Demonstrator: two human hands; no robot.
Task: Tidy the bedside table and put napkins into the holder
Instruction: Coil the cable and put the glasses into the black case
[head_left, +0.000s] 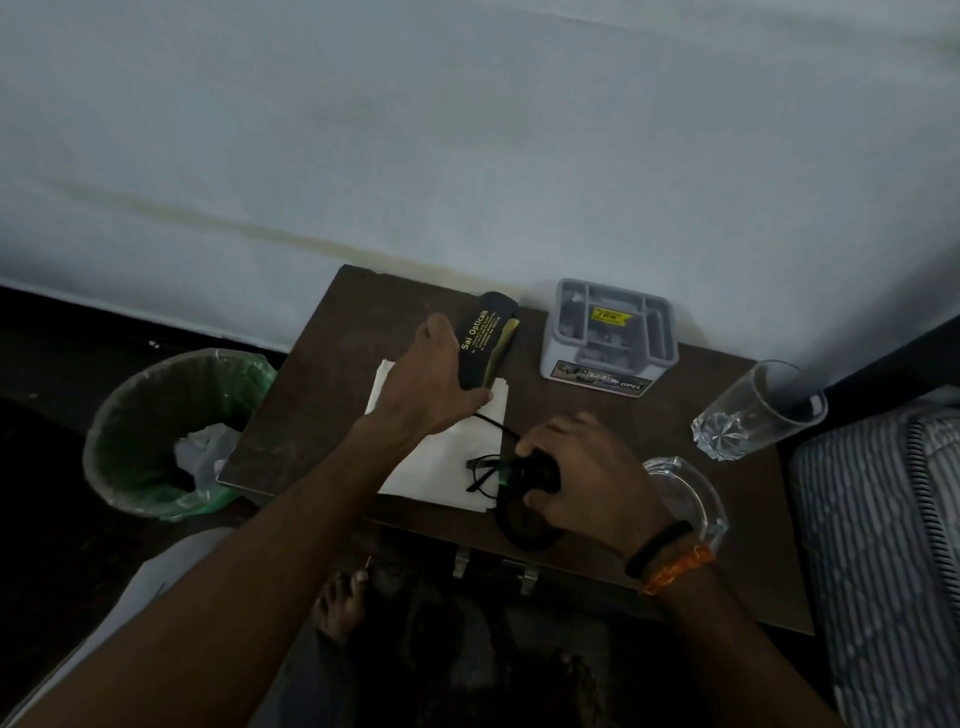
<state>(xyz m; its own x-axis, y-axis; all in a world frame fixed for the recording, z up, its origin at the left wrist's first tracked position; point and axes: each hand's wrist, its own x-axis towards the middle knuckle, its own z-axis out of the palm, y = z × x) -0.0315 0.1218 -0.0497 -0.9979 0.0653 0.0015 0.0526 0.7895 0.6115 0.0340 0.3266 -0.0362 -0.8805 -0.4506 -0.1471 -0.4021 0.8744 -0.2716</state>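
Note:
On the dark brown bedside table lies a stack of white napkins. My left hand grips a black spectacle case with yellow lettering, its lid slightly ajar, at the napkins' far edge. Close to the table's front edge, my right hand is closed on a pair of black-framed glasses that rest partly on the napkins. A grey plastic napkin holder with a yellow sticker stands empty at the back, right of the case.
A clear drinking glass lies on its side at the table's right. A glass ashtray sits by my right wrist. A bin with a green liner stands left of the table. A striped mattress borders the right.

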